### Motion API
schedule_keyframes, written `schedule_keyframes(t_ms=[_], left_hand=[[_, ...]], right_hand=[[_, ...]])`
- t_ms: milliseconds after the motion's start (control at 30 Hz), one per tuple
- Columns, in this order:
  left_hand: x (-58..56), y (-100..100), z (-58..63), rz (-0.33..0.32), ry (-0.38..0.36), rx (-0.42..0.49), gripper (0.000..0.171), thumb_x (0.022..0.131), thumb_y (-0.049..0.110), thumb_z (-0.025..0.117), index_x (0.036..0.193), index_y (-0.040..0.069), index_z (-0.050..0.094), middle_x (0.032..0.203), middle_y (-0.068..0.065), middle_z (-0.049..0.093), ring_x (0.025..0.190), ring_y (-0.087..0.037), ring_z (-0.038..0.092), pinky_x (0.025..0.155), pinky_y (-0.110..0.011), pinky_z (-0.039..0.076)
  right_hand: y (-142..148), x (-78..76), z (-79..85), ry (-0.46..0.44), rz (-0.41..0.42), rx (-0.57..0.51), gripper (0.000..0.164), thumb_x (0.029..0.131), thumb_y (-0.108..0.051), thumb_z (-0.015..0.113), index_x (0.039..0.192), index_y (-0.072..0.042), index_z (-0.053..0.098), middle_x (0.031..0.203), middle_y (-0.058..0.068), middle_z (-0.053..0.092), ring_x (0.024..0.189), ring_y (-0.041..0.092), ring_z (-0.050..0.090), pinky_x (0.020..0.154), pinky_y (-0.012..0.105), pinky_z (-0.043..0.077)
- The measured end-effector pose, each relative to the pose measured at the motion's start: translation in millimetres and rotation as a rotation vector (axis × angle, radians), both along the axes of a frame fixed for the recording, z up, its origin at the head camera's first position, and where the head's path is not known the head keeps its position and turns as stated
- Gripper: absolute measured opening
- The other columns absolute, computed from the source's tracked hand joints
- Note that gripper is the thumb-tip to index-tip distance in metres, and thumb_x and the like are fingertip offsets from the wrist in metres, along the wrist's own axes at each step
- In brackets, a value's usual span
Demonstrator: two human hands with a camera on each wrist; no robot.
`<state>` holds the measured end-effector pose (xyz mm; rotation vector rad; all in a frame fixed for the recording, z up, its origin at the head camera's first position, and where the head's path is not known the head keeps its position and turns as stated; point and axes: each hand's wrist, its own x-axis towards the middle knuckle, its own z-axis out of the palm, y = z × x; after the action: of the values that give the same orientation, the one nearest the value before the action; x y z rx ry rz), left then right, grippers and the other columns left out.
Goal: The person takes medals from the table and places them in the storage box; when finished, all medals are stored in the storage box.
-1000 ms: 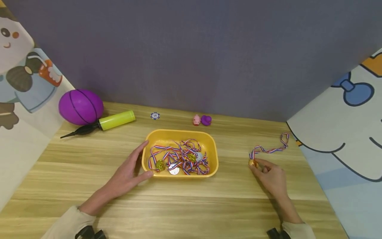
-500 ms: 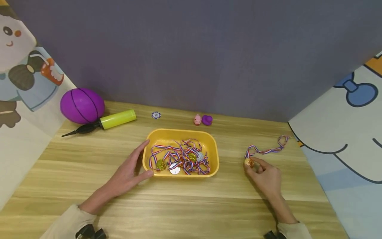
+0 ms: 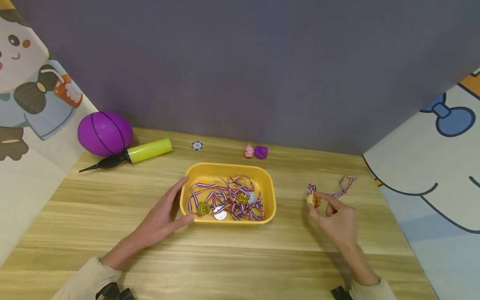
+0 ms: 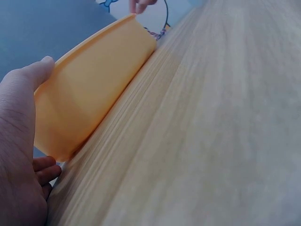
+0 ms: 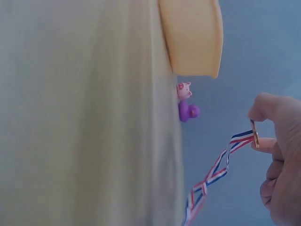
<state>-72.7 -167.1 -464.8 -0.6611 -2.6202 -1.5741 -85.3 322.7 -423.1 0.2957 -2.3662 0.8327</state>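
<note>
My left hand (image 3: 163, 214) rests against the left end of a yellow plastic bin (image 3: 273, 196), thumb at its front corner and fingers spread along its side. Inside the bin lies a tangle of striped ribbons (image 3: 210, 186) with gold medals (image 3: 203, 208) and silver medals (image 3: 220, 213). To the right of the bin, my right hand (image 3: 339, 223) pinches a gold-coloured medal (image 3: 312, 200) between thumb and fingertip. In the right wrist view, the medal (image 5: 255, 134) is held edge-on, and its red, white and blue ribbon (image 5: 220, 167) trails down.
A pink pig toy (image 3: 249, 151) and a purple duck toy (image 3: 261, 152) sit behind the bin, with a poker chip (image 3: 197, 146) further left. A purple ball (image 3: 105, 132) and a yellow-green hand pump (image 3: 150, 150) lie at the back left. A grey wall (image 3: 240, 75) rises behind the table.
My right hand has lifted the medal off the table and shifted it slightly left, dragging the ribbon along. My left hand stays on the bin.
</note>
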Motion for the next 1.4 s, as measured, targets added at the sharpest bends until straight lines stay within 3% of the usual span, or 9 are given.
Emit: schedule_keyframes(t_ms=[133,300,500,633,900,1400], left_hand=[[0.1,-0.1,-1.2,0.000,-0.004,-0.005,0.106,0.100,0.022,0.084,0.180,0.026,0.015,0.181,-0.021,0.025,0.162,-0.048,0.034,0.126,-0.016,0.025],[-0.5,-0.4,-2.0,-0.003,-0.001,0.001,0.106,0.100,0.021,0.084,0.180,0.026,0.014,0.181,-0.021,0.025,0.162,-0.048,0.034,0.125,-0.016,0.025],[-0.7,-0.2,-1.3,-0.010,-0.003,0.016,0.107,0.100,0.019,0.084,0.180,0.026,0.014,0.181,-0.022,0.026,0.161,-0.048,0.035,0.125,-0.015,0.026],[-0.4,0.2,-0.9,-0.011,-0.004,0.017,0.106,0.100,0.019,0.084,0.180,0.026,0.014,0.181,-0.022,0.025,0.161,-0.049,0.035,0.125,-0.015,0.026],[0.2,-0.2,-1.4,-0.005,-0.006,0.007,0.105,0.101,0.020,0.083,0.180,0.027,0.014,0.181,-0.021,0.025,0.162,-0.048,0.034,0.125,-0.013,0.024],[-0.1,-0.5,-2.5,-0.003,-0.004,0.009,0.106,0.101,0.019,0.083,0.180,0.027,0.014,0.182,-0.021,0.024,0.162,-0.048,0.033,0.125,-0.014,0.024]], right_hand=[[-4.6,-4.1,10.3,0.028,0.031,-0.054,0.032,0.074,-0.008,0.092,0.105,-0.002,0.088,0.050,-0.010,0.033,0.055,-0.012,0.020,0.045,0.021,0.020],[-13.1,-10.1,24.1,0.013,0.009,-0.114,0.031,0.073,-0.003,0.093,0.104,-0.002,0.088,0.050,-0.008,0.032,0.055,-0.010,0.020,0.049,0.022,0.021],[-23.0,-18.3,41.6,0.067,0.028,-0.188,0.031,0.070,0.008,0.089,0.102,0.009,0.085,0.051,-0.004,0.029,0.056,-0.007,0.022,0.056,0.015,0.024],[-26.6,-21.6,53.1,0.093,0.047,-0.219,0.032,0.071,0.009,0.086,0.103,0.013,0.083,0.050,-0.003,0.029,0.056,-0.008,0.024,0.052,0.014,0.021],[-28.8,-30.2,70.4,0.161,0.077,-0.273,0.033,0.073,0.007,0.086,0.106,0.010,0.084,0.049,0.005,0.025,0.053,-0.002,0.020,0.051,0.016,0.018],[-46.7,-36.7,100.4,0.197,0.204,-0.451,0.033,0.077,0.013,0.083,0.110,0.015,0.081,0.052,-0.004,0.023,0.051,0.007,0.016,0.046,0.019,0.014]])
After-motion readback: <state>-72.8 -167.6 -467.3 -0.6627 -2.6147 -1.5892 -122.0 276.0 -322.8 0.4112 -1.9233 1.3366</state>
